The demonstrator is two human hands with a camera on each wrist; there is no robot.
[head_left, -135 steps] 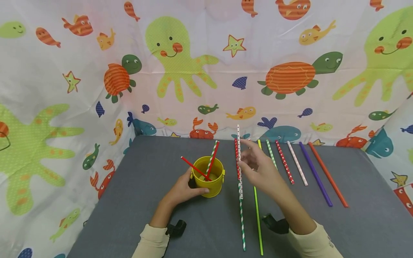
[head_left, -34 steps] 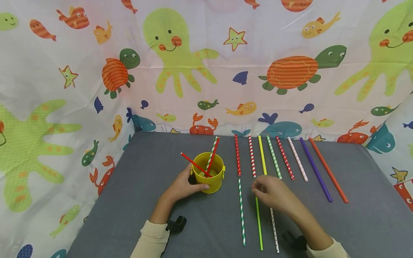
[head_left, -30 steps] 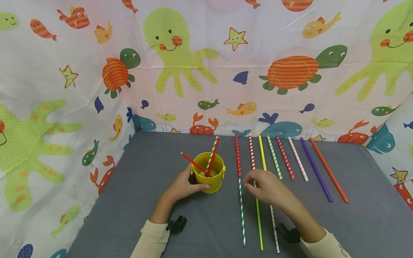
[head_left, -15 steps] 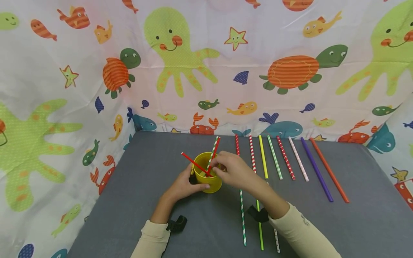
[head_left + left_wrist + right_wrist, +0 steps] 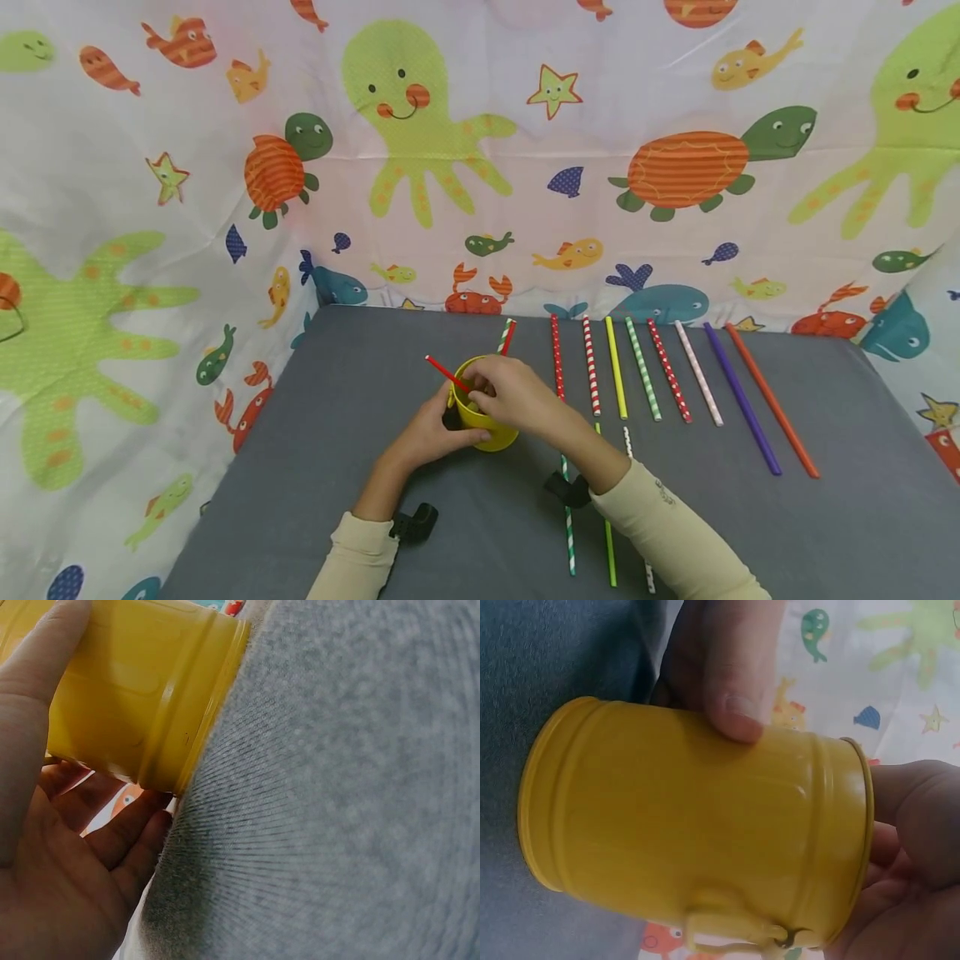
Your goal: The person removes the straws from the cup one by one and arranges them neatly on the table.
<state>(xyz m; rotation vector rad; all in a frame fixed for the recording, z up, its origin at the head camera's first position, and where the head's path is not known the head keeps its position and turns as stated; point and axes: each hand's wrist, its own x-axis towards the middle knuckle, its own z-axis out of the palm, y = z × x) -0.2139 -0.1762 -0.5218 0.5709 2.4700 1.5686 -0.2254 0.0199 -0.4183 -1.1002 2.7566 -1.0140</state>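
My left hand (image 5: pixel 425 437) holds a small yellow metal bucket (image 5: pixel 497 438), thumb on the near side, fingers round its left and back. The bucket (image 5: pixel 697 810) stands upright on the grey cloth. A short red straw (image 5: pixel 442 368) leans out over its left rim. At the back of the rim, the tops of a green-and-white striped straw (image 5: pixel 503 332) and another red straw (image 5: pixel 510 338) stick up. My right hand (image 5: pixel 517 396) reaches over the rim, thumb and index finger bent at the leaning red straw. Whether they pinch it I cannot tell; its lower part is hidden.
Right of the bucket lies a back row of straws, from a red dotted one (image 5: pixel 557 354) to a purple (image 5: pixel 742 396) and an orange one (image 5: pixel 772 400). Nearer are a green-striped (image 5: pixel 570 542), a lime (image 5: pixel 611 550) and a white dotted straw (image 5: pixel 627 442), partly under my right arm.
The white dotted straw was set down beside the lime one. My right hand then moved left to the bucket, and now to the leaning red straw. The left hand stays on the bucket.
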